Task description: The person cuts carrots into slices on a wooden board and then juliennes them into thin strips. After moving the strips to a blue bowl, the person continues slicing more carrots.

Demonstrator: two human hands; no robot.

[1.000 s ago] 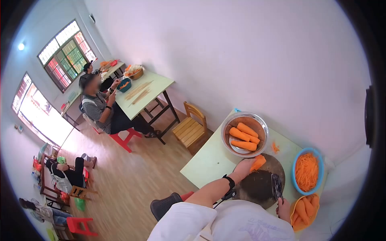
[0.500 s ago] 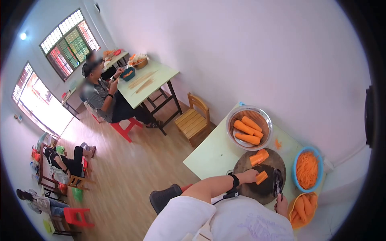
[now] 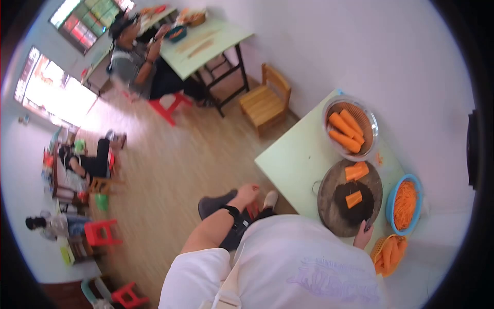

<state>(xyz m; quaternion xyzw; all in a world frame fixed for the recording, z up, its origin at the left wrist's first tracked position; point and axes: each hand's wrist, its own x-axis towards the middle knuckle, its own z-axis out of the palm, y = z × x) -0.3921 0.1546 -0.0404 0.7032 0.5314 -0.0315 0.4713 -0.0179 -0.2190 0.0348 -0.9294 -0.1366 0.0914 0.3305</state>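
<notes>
My right hand (image 3: 363, 236) grips the handle of a knife (image 3: 368, 225) at the near edge of a round wooden cutting board (image 3: 329, 208); its blade is hard to make out. A cut carrot block (image 3: 354, 199) lies on the board's dark, wet-looking middle. Behind it are more carrot pieces (image 3: 356, 171). My left hand (image 3: 248, 193) is off the table, out over the floor near a dark stool (image 3: 216, 203). It is away from the carrots, and blur hides how its fingers are set.
Behind the board stands a clear basin (image 3: 374, 139) with several peeled carrots. To the right are a blue basin (image 3: 420, 206) of shredded carrot and an orange basket (image 3: 378, 250) of carrots. A wooden chair (image 3: 265, 103) stands beyond the table (image 3: 288, 159). Seated people (image 3: 135, 67) are farther off.
My left hand has let go of the carrot block and swung left, off the board. My right hand stays on the knife at the board's near edge. The view has shifted.
</notes>
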